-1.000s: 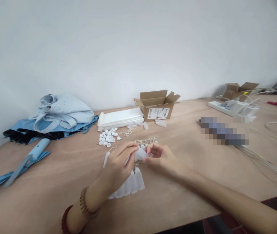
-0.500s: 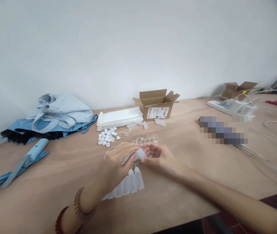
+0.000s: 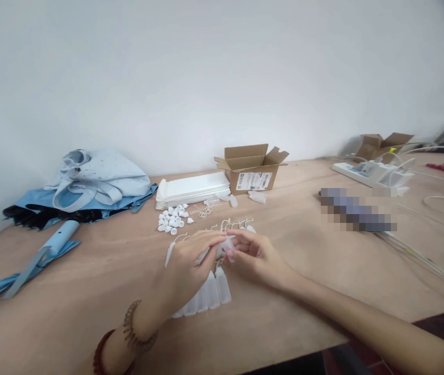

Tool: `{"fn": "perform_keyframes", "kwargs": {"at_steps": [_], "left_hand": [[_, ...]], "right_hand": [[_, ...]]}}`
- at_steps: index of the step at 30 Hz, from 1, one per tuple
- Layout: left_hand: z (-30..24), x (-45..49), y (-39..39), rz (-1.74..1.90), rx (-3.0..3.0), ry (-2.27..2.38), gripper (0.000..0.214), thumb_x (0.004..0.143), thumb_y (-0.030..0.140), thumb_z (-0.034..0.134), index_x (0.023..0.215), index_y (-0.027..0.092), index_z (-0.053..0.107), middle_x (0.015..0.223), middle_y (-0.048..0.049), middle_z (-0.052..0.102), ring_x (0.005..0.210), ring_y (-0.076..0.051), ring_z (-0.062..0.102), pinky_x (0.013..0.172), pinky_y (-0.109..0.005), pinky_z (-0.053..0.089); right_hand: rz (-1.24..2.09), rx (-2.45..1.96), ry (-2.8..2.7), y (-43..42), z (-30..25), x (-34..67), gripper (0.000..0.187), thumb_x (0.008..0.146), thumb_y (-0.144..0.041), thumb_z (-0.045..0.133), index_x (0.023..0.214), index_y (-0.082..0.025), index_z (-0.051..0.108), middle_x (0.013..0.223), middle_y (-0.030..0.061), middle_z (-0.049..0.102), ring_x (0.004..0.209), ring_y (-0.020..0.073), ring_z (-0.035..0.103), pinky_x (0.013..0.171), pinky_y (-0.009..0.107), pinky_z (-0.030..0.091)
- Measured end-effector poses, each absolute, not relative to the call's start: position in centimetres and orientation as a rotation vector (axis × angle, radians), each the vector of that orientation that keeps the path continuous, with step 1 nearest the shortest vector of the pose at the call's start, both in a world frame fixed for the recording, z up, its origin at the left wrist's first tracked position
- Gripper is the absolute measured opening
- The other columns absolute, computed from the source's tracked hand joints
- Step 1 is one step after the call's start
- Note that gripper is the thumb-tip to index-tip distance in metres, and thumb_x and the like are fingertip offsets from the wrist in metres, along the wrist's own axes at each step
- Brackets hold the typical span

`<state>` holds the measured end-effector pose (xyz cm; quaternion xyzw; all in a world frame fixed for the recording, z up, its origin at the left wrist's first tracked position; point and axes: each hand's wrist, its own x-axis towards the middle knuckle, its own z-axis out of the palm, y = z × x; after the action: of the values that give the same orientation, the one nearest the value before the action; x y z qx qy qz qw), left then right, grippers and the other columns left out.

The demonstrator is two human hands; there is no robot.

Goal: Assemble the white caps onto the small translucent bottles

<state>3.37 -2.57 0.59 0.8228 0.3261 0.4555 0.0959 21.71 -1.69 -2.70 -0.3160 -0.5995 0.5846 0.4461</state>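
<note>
My left hand (image 3: 188, 263) and my right hand (image 3: 251, 255) meet over the wooden table (image 3: 284, 291), both pinched on one small translucent plastic bottle (image 3: 224, 246). Just below the hands lies a row of several similar bottles (image 3: 206, 299) side by side. A lone bottle (image 3: 170, 254) rests left of my left hand. Beyond the hands lie string loops (image 3: 232, 225) and a heap of small white caps (image 3: 172, 219). What my fingertips do at the bottle's end is hidden.
An open cardboard box (image 3: 251, 167) and a stack of white bags (image 3: 193, 190) stand at the back. A blue umbrella and light-blue bag (image 3: 89, 187) lie at the left. A power strip with cables (image 3: 370, 172) and another box (image 3: 384, 145) are on the right.
The hands stay together on the bottle; my right fingers have closed further round its end and the bottle has tilted slightly. Nothing else on the table has moved.
</note>
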Motion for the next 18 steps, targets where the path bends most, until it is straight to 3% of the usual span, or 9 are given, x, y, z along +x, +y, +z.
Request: {"fn": "perform_keyframes", "kwargs": {"at_steps": [10, 15, 18], "left_hand": [[0.01, 3.71, -3.00, 1.373, 2.425, 1.067, 0.023, 0.085, 0.011, 0.052, 0.100, 0.021, 0.067, 0.102, -0.0042, 0.072, 0.095, -0.019, 0.068, 0.082, -0.031, 0.056], [0.37, 3.62, -3.09, 1.344, 2.399, 1.123, 0.021, 0.086, 0.012, 0.053, 0.097, 0.022, 0.067, 0.094, -0.0022, 0.073, 0.085, -0.017, 0.068, 0.075, -0.029, 0.055], [0.43, 3.66, -2.92, 1.336, 2.425, 1.112, 0.019, 0.085, 0.014, 0.056, 0.101, 0.020, 0.064, 0.103, -0.0063, 0.069, 0.094, -0.019, 0.064, 0.080, -0.032, 0.054]], "right_hand": [[1.493, -0.713, -1.425, -1.41, -2.02, 22.02, 0.034, 0.079, -0.039, 0.067, 0.105, -0.020, 0.058, 0.081, 0.0020, 0.066, 0.072, 0.0147, 0.063, 0.073, 0.032, 0.048], [1.588, -0.709, -1.371, -1.42, -1.69, 21.99, 0.036, 0.078, -0.041, 0.068, 0.105, -0.020, 0.058, 0.084, 0.0040, 0.068, 0.076, 0.0175, 0.066, 0.074, 0.033, 0.049], [1.647, -0.676, -1.354, -1.46, -1.60, 22.05, 0.035, 0.078, -0.038, 0.069, 0.105, -0.019, 0.058, 0.087, 0.0045, 0.068, 0.080, 0.0179, 0.067, 0.076, 0.033, 0.049]]}}
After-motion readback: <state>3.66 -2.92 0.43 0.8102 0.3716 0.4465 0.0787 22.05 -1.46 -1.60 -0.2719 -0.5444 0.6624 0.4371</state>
